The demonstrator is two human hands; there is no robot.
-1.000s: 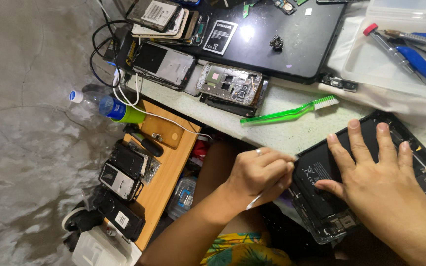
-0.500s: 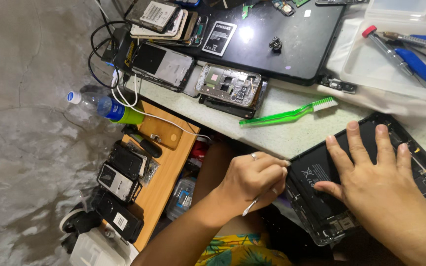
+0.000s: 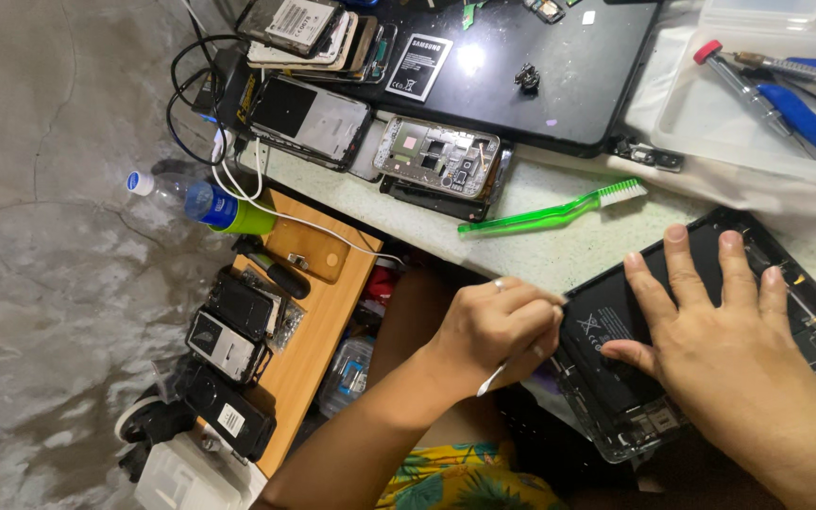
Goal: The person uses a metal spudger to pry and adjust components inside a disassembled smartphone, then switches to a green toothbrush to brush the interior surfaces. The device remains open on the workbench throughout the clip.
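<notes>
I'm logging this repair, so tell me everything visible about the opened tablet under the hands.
The opened tablet is a dark, flat slab lying tilted across the pale worktop's near edge, its insides facing up: large black panels, small parts along the right edge, and a clear-looking frame at its lower corner. The right hand presses flat on it; the left hand holds a thin pale tool at its left edge.

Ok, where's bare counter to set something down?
One bare strip of counter: between green toothbrush and opened tablet. The back is crowded with phone frames, a black laptop and a tool tray.

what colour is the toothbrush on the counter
Bright green with white bristles, clearest in the head view.
</notes>
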